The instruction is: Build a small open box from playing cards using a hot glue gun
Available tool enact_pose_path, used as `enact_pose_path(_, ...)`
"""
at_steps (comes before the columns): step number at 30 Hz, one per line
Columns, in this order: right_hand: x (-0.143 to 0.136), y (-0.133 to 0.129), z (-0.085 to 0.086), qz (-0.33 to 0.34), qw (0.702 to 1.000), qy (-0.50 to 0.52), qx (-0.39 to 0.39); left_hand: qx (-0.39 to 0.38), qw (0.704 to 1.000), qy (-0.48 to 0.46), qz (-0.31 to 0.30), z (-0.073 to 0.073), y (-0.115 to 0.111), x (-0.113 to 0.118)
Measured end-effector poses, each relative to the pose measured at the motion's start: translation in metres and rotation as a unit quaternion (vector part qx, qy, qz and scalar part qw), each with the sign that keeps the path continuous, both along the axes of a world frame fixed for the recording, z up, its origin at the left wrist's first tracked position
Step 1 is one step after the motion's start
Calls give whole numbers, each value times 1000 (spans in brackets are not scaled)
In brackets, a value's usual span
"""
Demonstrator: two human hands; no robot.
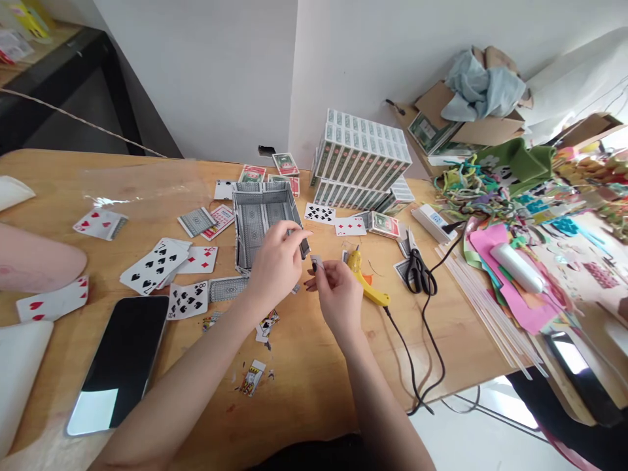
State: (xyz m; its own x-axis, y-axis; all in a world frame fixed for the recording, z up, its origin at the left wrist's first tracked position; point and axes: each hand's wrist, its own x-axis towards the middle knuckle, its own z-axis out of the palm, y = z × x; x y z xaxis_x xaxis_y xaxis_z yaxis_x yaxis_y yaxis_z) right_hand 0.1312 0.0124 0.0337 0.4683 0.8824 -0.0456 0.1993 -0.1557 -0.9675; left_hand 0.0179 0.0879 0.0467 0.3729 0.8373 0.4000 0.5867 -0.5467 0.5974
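My right hand [338, 294] pinches a small cut piece of playing card [318, 261] between thumb and fingers. Just left of it and slightly higher is my left hand [277, 258], thumb and forefinger pressed together. Anything in that pinch is too small to make out. Behind the left hand stands an open box made of playing cards [252, 229], patterned backs showing; the hand hides its near right part. A yellow glue gun [367, 281] lies beside my right hand. Cut card scraps [252, 378] are scattered on the wood in front of the box.
Stacked card packs [363, 150] stand behind the box. Black-handled scissors [420, 271] and a black cable [426, 340] lie right, near clear sticks [490, 307]. A phone [122, 360] and loose cards [157, 265] lie left. Another person's arm [39, 258] rests at the left edge.
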Motion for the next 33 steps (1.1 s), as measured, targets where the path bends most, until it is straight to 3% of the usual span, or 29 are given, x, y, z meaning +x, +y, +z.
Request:
enact_pose_path(4, -4, 2, 1, 20, 994, -103, -6, -13, 1000, 26, 1, -20, 4, 4)
enact_pose_path(7, -5, 2, -2, 18, 986, -164, 1, -6, 999, 38, -7, -26, 1, 1)
enact_pose_path(33, -11, 16, -13, 12, 966, -259, 13, -47, 998, -26, -22, -23, 2, -3)
